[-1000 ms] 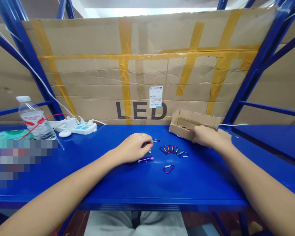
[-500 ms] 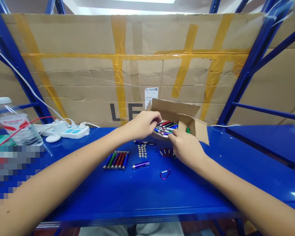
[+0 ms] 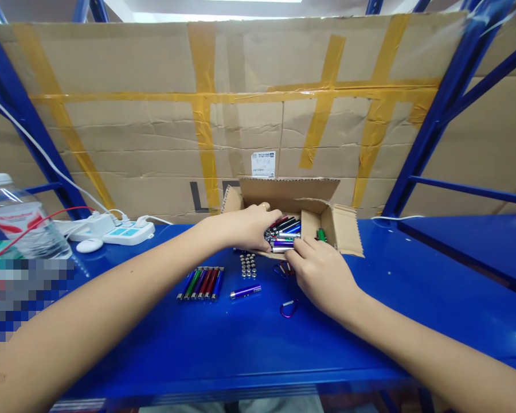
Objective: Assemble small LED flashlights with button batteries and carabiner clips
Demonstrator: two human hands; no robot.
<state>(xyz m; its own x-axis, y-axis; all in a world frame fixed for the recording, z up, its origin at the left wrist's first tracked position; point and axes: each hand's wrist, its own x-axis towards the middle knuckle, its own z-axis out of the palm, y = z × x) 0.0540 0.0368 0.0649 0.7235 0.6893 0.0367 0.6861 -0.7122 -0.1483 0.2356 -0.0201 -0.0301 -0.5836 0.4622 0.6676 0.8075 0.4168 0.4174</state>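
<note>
A small open cardboard box [image 3: 348, 229] holds a jumble of coloured metal penlights [image 3: 289, 229]. My left hand [image 3: 251, 226] reaches over the box's left end, thumb and forefinger apart among the penlights; its other fingers are partly hidden. My right hand [image 3: 322, 272] is closed over the front wall, its fingertips inside beside a silver penlight and a purple one. In front lie rows of small silver button cells [image 3: 248, 266], a single purple penlight [image 3: 245, 292] and a purple carabiner [image 3: 288, 310]. More carabiners [image 3: 282, 268] are partly covered by my right hand.
Several penlights [image 3: 200, 284] lie side by side on the blue table [image 3: 223, 350]. To the left are a white power strip [image 3: 129, 233], a water bottle [image 3: 23, 221] and a red cable. A taped cardboard sheet [image 3: 155, 143] stands behind, between blue posts.
The box has turned straighter and shifted left and nearer, with both hands moving along at it. My right hand has come lower, covering more of the carabiners.
</note>
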